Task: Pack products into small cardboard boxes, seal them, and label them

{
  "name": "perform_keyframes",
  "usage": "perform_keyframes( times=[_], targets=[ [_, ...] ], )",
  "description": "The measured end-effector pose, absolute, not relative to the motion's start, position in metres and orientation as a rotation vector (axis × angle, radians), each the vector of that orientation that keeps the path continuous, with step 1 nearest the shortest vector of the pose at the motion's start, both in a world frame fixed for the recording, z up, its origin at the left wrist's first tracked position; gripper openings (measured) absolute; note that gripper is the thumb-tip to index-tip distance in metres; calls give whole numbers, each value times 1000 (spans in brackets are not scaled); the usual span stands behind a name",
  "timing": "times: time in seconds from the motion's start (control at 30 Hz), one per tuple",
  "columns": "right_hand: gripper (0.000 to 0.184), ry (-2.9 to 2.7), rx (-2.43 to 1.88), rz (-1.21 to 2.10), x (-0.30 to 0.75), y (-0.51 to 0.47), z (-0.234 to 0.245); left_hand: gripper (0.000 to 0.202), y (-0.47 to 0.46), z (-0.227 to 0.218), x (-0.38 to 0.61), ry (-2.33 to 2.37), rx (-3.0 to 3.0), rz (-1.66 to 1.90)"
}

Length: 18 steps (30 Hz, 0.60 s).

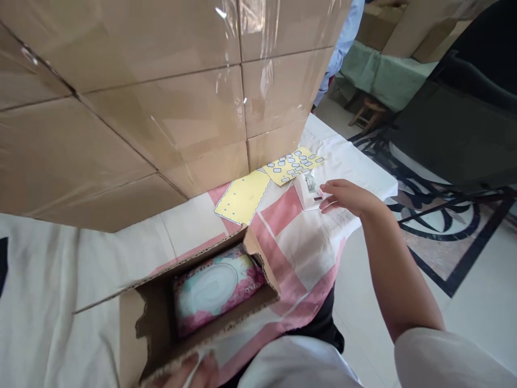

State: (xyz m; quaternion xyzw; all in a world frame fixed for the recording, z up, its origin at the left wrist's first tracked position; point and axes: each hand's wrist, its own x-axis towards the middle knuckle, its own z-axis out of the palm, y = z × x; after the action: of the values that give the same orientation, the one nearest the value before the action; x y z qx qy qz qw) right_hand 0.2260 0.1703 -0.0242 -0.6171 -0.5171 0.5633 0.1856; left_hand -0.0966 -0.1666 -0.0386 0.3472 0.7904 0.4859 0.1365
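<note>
My right hand (pixel 347 196) reaches out over the table's far right side, its fingers closed on a small white packet (pixel 309 193) that rests on the pink-and-white cloth (pixel 301 253). At the bottom edge, my left hand (pixel 188 372) grips the near rim of an open cardboard box (pixel 155 323). Inside the box lies a pink floral wipes pack (pixel 218 288) with a white lid. Only the fingertips of the left hand show.
A tall wall of taped cardboard cartons (pixel 161 91) fills the table's far side. Two yellow sheets lie near the packet: a label sheet (pixel 293 164) and an emptied backing sheet (pixel 242 198). A person in a blue sleeve (pixel 343 37) stands beyond. The patterned floor is to the right.
</note>
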Motion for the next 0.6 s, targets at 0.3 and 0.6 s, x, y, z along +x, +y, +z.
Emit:
perform_keyframes(
  times=[0.3, 0.6],
  targets=[
    [31, -1219, -1614, 1436, 212, 139, -35, 26, -143, -62, -21, 1540, 2663, 1305],
    [34, -1062, -1158, 1351, 212, 100, -70, 54, 42, -61, 97, 1855, 2028, 898]
  ],
)
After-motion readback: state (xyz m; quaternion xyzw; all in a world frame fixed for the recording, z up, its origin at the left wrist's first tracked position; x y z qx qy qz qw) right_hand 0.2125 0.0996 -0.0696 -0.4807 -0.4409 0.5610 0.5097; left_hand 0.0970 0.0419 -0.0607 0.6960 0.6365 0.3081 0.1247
